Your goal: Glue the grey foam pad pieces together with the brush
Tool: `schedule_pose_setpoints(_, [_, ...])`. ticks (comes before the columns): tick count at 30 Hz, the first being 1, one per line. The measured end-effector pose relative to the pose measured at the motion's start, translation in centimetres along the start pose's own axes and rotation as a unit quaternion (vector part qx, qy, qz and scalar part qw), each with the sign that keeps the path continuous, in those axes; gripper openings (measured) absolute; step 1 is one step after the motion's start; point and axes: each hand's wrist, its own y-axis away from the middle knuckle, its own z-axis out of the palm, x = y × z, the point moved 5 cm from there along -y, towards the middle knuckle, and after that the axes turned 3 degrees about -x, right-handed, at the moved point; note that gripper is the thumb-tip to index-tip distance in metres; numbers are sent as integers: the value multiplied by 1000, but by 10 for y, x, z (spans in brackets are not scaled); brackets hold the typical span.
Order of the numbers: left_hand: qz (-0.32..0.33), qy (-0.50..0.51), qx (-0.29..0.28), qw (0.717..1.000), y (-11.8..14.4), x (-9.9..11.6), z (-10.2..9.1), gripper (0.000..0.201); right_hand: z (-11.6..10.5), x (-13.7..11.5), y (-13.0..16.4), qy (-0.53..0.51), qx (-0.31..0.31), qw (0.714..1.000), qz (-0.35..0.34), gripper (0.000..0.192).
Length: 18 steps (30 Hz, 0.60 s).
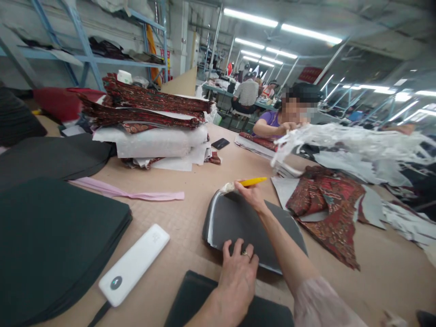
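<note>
- Head view: the left hand (236, 274) presses flat on a stack of dark grey curved fabric pieces (248, 227) lying on the brown table (190, 181).
- At the stack's far corner, the right hand (250, 193) pinches a yellow marker (252, 181).
- Marking looks barely begun; no marks are visible on the top piece.

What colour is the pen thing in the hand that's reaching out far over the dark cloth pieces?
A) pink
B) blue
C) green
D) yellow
D: the right hand grips a yellow marker at the far corner of the dark grey fabric stack, while the left hand presses flat on the stack's near edge.
</note>
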Motion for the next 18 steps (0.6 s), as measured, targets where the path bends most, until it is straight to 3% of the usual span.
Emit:
schedule_pose_setpoints(3, [-8, 12, -9, 1000, -1, -2, -1, 38, -29, 0, -3, 39, 78, 996, 7, 34])
schedule_pose_setpoints(5, [-15, 22, -14, 1000, -2, -2, -1, 38, -37, -6, -1, 50, 91, 995, 9, 37])
schedule_pose_setpoints(12, [-27, 25, -21, 999, -2, -2, -3, 42, -16, -14, -19, 39, -73, 996, 34, 34])
schedule_pose_setpoints(18, [-33, 9, 5, 999, -7, -8, 7, 39, -61, 9, -19, 65, -58, 996, 8, 29])
